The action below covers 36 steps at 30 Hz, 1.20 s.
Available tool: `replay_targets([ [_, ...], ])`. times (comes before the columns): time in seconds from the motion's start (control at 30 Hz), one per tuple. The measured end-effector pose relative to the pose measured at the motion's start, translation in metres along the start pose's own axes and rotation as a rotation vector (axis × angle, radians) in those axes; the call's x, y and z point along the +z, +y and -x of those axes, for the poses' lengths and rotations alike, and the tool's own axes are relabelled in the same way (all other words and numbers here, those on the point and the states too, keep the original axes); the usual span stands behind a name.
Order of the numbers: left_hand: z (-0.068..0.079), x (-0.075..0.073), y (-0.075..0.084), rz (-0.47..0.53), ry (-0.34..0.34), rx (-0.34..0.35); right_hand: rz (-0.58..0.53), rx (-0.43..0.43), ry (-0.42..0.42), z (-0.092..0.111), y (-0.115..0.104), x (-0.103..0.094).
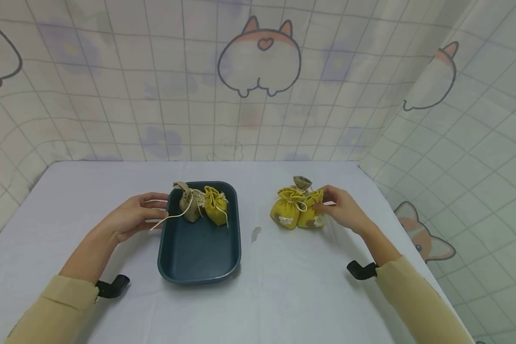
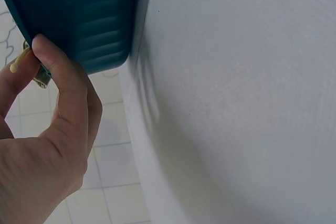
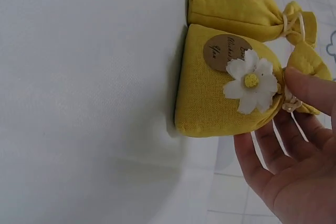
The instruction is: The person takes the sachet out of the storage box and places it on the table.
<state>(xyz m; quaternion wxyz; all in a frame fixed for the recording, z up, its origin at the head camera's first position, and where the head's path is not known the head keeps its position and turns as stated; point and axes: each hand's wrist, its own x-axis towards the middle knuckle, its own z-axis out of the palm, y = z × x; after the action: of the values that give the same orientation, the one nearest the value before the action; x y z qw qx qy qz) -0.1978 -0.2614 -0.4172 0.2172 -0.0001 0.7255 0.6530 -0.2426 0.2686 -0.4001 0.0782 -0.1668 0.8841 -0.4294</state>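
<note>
My left hand [image 1: 139, 215] holds the left rim of a dark teal tray [image 1: 198, 253], its thumb and fingers at the edge in the left wrist view. Inside the tray's far end sit a brown drawstring pouch [image 1: 190, 205] and a yellow drawstring pouch [image 1: 217, 208]. A pale cord [image 1: 172, 217] from the brown one trails over the rim by the thumb. My right hand [image 1: 344, 208] pinches the gathered neck of a yellow drawstring pouch [image 3: 210, 98], which has a white flower and a round brown tag. Its base rests on the table.
Against the held pouch stands another yellow pouch [image 1: 284, 212]. Behind them is a brown pouch [image 1: 302, 182], mostly hidden. All are on the white-covered table [image 1: 284, 296]. A patterned curtain [image 1: 176, 95] hangs beyond the back edge and along the right side.
</note>
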Motion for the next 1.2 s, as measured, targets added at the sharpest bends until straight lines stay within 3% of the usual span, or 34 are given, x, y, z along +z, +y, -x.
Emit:
replay_targets([
  [0.33, 0.0, 0.0, 0.0, 0.006, -0.008, -0.001, 0.001, 0.049, 0.025, -0.009, 0.003, -0.005],
  [0.9, 0.002, 0.0, 0.001, 0.005, -0.002, -0.002, -0.021, -0.171, 0.14, -0.018, -0.038, -0.005],
  [1.2, 0.001, -0.001, 0.002, -0.002, -0.005, 0.004, -0.085, -0.253, 0.072, -0.025, -0.069, 0.011],
])
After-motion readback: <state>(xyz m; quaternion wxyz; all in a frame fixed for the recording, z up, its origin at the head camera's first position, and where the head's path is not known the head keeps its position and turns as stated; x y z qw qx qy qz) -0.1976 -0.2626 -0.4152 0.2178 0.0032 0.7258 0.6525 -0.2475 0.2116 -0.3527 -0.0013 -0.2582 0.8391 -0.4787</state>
